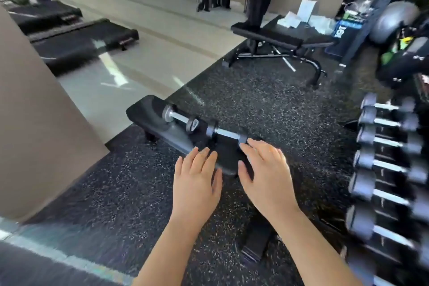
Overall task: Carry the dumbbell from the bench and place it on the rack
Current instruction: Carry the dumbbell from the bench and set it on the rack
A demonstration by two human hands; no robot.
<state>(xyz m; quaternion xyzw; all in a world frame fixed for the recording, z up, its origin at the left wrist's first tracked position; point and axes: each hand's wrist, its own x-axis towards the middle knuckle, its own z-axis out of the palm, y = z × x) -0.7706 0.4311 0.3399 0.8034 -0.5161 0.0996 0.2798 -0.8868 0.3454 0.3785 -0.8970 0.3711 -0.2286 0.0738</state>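
Both forearms reach forward from the bottom edge, bare, palms down. Left hand point(196, 183): fingers straight and slightly spread, tips over the near end of the flat bench point(176, 137); holding nothing. Right hand point(267, 174): fingers also extended and open, thumb splayed toward the left hand, fingertips point(246, 144) at the near head of the closer dumbbell; whether they touch it cannot be told. Nothing is gripped by either hand.

Bench: black padded top, running diagonally from upper left to lower right, standing on the speckled rubber floor mat point(267, 100).

Two dumbbells lie end to end along the bench top. Near dumbbell point(226, 133): dark heads, chrome handle, resting at the bench's near end just ahead of the right hand. Far dumbbell point(181, 119): same type, lying beyond it toward the bench's far end. Both fully on the pad, untouched by the left hand.

Dumbbell rack point(390, 169): along the right edge of view, blurred, holding a column of dark-headed dumbbells with chrome handles. Well apart from the bench, mat between them.

Background: a second, adjustable bench point(278, 37) farther back on the mat; a grey exercise ball point(394, 21) at upper right; treadmill decks point(81, 37) on the pale tiled floor at upper left. A person's dark-trousered legs point(257, 2) stand behind the far bench.
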